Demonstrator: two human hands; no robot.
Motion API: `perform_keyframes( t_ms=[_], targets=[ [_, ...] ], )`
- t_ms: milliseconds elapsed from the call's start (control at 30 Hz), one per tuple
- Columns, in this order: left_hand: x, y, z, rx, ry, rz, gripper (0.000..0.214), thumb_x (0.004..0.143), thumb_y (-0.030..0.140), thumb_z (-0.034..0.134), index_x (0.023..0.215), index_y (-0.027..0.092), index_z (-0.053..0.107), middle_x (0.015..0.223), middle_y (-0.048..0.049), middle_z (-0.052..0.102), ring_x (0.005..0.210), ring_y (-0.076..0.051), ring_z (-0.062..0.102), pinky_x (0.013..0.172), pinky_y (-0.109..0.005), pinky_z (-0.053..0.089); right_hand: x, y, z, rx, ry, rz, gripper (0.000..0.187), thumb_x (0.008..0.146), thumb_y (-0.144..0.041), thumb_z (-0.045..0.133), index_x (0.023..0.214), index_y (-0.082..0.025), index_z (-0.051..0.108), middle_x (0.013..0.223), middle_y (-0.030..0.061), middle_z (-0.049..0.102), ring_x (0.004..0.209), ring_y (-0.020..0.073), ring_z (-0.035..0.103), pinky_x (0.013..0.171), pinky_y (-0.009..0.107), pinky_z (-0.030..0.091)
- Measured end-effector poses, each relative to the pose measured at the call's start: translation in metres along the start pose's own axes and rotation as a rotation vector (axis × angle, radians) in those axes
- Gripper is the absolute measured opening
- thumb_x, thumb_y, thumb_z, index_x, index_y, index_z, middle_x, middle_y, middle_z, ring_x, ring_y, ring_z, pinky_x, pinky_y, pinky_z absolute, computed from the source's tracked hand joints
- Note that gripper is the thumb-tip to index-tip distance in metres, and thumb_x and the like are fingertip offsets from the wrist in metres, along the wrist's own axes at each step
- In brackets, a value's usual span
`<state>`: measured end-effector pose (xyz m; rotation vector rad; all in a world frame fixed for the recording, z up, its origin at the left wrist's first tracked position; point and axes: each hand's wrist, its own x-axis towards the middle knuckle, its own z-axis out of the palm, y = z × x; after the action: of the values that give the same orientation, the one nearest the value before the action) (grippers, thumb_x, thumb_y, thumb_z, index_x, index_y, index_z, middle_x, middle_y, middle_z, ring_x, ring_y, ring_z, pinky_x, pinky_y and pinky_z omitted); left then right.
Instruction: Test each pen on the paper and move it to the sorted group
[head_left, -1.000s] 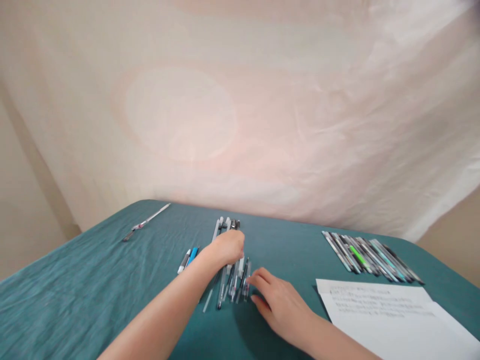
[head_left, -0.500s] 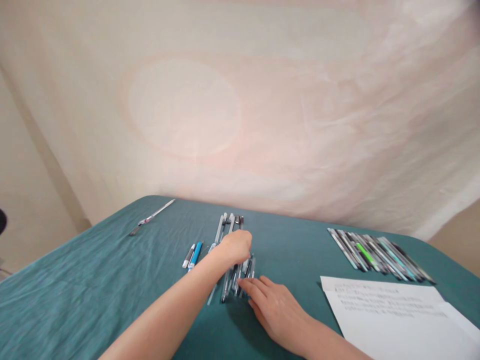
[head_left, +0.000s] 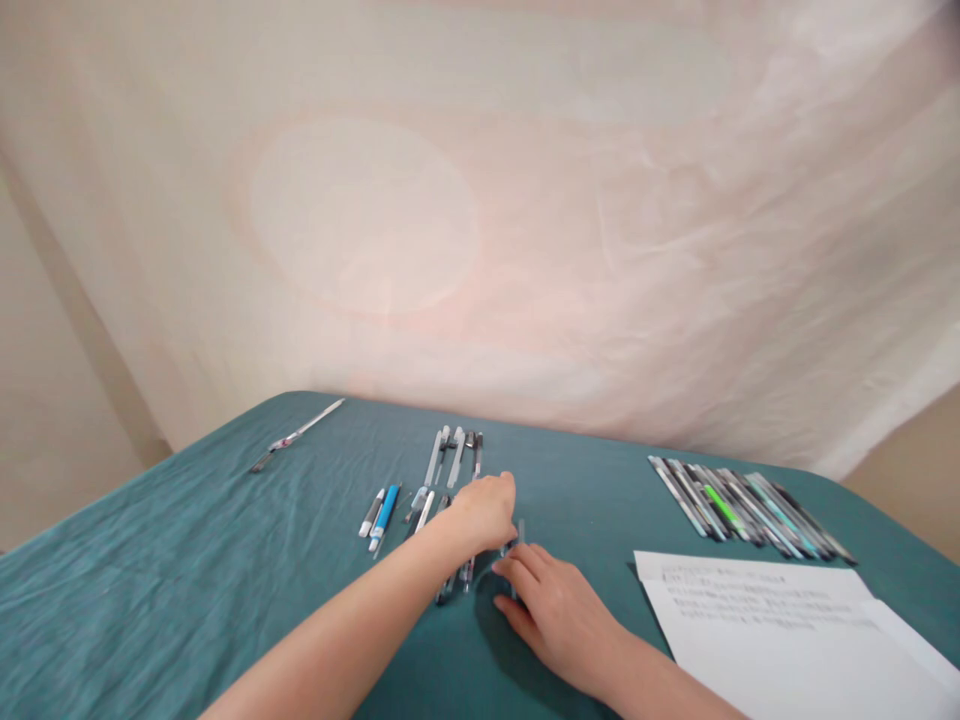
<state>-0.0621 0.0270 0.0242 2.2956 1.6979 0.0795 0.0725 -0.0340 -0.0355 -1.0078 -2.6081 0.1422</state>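
Pressing my left hand (head_left: pixel 484 512) palm down on the middle bunch of pens (head_left: pixel 454 458), knuckles up, fingers curled over them; fingertips are hidden under the hand, so I cannot tell if it grips any pen or just lies on top. My right hand (head_left: pixel 555 610) lies palm down on the cloth (head_left: pixel 187 580) just right of and nearer than the left, fingers loosely spread and stretched forward, nothing gripped that I can see; its fingertips (head_left: pixel 514 566) touch the near end of a thin clear pen (head_left: pixel 520 530) at the bunch's right edge. The two hands are close, nearly touching. The pens lie side by side, roughly pointing away from me, with far ends sticking out beyond the left hand and near ends poking out below it, between both hands. They look slim, mostly clear or white barrels with dark tips and clips; detail is blurred. A blue pen (head_left: pixel 385 512) and a white one lie just left of the bunch. A second pen row (head_left: pixel 750 505) sits well apart at right, one green among them. Printed paper (head_left: pixel 772 620) lies near my right forearm. A lone pen (head_left: pixel 296 437) is at the far left.
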Motion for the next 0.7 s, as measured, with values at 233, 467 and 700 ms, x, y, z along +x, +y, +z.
perform_keyframes(
  t_ms=[233, 467, 700],
  targets=[
    [-0.003, 0.005, 0.009, -0.044, 0.009, 0.031, 0.038, 0.057, 0.009, 0.059, 0.094, 0.012, 0.051, 0.087, -0.0163, 0.063, 0.084, -0.031, 0.061, 0.067, -0.033, 0.046, -0.003, 0.015, -0.008, -0.065, -0.004, 0.053, 0.017, 0.083, -0.014, 0.043, 0.092, -0.019, 0.057, 0.088, 0.0054, 0.057, 0.082, 0.0179, 0.052, 0.071, 0.029, 0.044],
    [-0.004, 0.010, 0.013, -0.075, 0.023, 0.032, 0.037, 0.056, 0.009, 0.059, 0.092, 0.014, 0.050, 0.090, -0.0152, 0.063, 0.087, -0.030, 0.061, 0.069, -0.031, 0.045, -0.003, 0.030, -0.016, -0.147, -0.047, 0.123, 0.021, 0.080, -0.008, 0.042, 0.089, -0.020, 0.057, 0.087, 0.0043, 0.056, 0.078, 0.0159, 0.054, 0.067, 0.025, 0.042],
    [-0.008, 0.014, 0.008, -0.041, -0.029, 0.059, 0.038, 0.055, 0.009, 0.058, 0.093, 0.012, 0.053, 0.087, -0.0172, 0.064, 0.084, -0.031, 0.061, 0.067, -0.033, 0.045, -0.005, 0.047, -0.026, -0.159, -0.077, 0.201, 0.024, 0.078, -0.009, 0.042, 0.094, -0.021, 0.055, 0.091, 0.0035, 0.055, 0.078, 0.0158, 0.057, 0.064, 0.024, 0.041]
  ],
)
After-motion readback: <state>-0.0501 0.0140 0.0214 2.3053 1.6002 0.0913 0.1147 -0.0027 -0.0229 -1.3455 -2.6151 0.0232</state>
